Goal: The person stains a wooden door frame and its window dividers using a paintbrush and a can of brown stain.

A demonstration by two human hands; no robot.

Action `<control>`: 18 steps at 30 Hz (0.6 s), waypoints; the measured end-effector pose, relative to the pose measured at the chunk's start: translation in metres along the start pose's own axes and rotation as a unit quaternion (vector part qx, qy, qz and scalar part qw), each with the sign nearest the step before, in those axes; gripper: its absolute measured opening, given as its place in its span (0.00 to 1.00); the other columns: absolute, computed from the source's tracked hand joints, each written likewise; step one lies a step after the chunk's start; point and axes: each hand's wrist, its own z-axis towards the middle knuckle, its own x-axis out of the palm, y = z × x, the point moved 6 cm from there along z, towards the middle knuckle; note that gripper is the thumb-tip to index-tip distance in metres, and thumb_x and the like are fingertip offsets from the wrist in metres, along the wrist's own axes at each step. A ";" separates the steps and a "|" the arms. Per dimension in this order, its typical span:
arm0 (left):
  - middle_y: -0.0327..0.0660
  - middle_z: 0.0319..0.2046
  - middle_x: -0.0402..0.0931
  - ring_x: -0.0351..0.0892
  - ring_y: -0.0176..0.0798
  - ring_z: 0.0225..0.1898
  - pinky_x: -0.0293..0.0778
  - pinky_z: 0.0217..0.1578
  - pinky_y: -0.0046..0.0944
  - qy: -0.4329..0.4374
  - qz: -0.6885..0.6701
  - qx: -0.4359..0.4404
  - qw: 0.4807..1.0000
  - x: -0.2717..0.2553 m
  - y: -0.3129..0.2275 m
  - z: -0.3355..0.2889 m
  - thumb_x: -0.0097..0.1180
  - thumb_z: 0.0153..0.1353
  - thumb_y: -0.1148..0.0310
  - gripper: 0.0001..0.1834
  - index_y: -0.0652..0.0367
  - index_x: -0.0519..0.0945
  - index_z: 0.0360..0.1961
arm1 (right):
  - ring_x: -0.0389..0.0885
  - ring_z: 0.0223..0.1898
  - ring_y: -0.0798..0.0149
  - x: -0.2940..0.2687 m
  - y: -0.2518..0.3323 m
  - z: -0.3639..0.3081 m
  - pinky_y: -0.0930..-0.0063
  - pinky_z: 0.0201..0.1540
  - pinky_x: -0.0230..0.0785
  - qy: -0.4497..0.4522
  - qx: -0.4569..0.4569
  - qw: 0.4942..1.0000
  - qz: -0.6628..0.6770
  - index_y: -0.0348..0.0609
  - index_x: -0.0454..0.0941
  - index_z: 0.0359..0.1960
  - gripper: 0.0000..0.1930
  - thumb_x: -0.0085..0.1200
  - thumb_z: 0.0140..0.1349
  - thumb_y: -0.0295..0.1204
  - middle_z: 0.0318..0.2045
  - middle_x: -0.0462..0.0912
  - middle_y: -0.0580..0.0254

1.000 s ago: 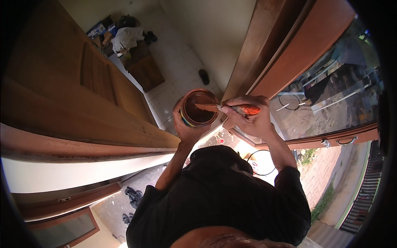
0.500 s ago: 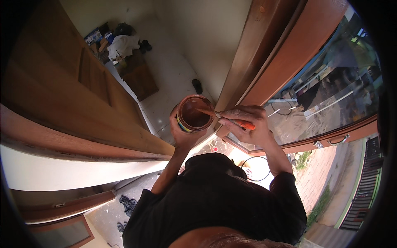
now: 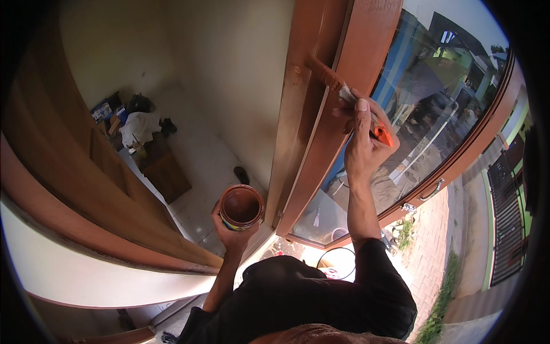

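My left hand (image 3: 230,235) is wrapped round a paint can (image 3: 242,207) with brown paint inside, its mouth facing up. In my right hand (image 3: 365,143) is a paintbrush (image 3: 329,75) with an orange handle, raised well above the can. The brown-coated bristles point up and left, with their tip at the brown wooden frame (image 3: 303,34); they look laid against it. Beside that frame stands a glazed brown door panel (image 3: 366,40), and my right hand is in front of its edge and glass.
A large wooden door (image 3: 74,149) stands on the left. On the floor inside are a brown board-like block (image 3: 167,179), a white cloth (image 3: 139,128) and a dark shoe (image 3: 241,174). Metal handles (image 3: 436,189) project from the glazed panel. Outside are brick paving (image 3: 421,246) and a fence (image 3: 507,195).
My right hand has lifted the paintbrush out of the can's mouth, up to the wooden frame. The view has shifted, and the left hand still holds the can.
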 end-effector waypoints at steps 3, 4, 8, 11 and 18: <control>0.45 0.60 0.69 0.72 0.43 0.62 0.69 0.65 0.45 0.005 -0.020 0.000 1.000 -0.003 0.002 -0.003 0.82 0.30 0.77 0.58 0.61 0.61 0.66 | 0.84 0.30 0.73 0.009 0.018 0.037 0.79 0.35 0.77 -0.046 -0.118 0.989 -0.082 0.28 0.85 0.43 0.10 0.61 0.68 0.25 0.30 0.87 0.57; 0.45 0.60 0.69 0.72 0.43 0.62 0.69 0.65 0.45 0.000 -0.012 0.000 1.000 -0.007 0.001 -0.002 0.82 0.30 0.77 0.58 0.61 0.61 0.66 | 0.84 0.30 0.74 0.018 0.019 0.048 0.80 0.35 0.76 -0.056 -0.168 0.979 -0.097 0.29 0.86 0.43 0.09 0.62 0.68 0.26 0.29 0.87 0.58; 0.45 0.61 0.68 0.72 0.43 0.62 0.68 0.65 0.45 0.005 -0.030 0.005 1.000 -0.006 -0.002 -0.001 0.82 0.29 0.77 0.59 0.60 0.61 0.67 | 0.83 0.28 0.76 0.033 0.034 0.082 0.82 0.32 0.74 -0.073 -0.280 0.944 -0.157 0.33 0.87 0.42 0.08 0.64 0.66 0.26 0.27 0.88 0.60; 0.46 0.60 0.68 0.73 0.43 0.61 0.69 0.63 0.45 -0.006 -0.033 0.010 0.999 -0.009 -0.013 -0.001 0.81 0.29 0.73 0.57 0.62 0.64 0.65 | 0.84 0.27 0.75 0.045 0.034 0.086 0.81 0.31 0.75 -0.054 -0.273 0.939 -0.202 0.34 0.86 0.41 0.08 0.64 0.65 0.26 0.27 0.88 0.55; 0.46 0.58 0.70 0.74 0.45 0.60 0.70 0.63 0.45 -0.008 -0.042 0.019 0.999 -0.011 -0.011 -0.005 0.81 0.31 0.71 0.55 0.62 0.65 0.65 | 0.86 0.28 0.71 0.031 -0.002 0.040 0.76 0.32 0.77 0.000 -0.191 0.955 -0.227 0.33 0.86 0.40 0.06 0.64 0.64 0.24 0.29 0.88 0.54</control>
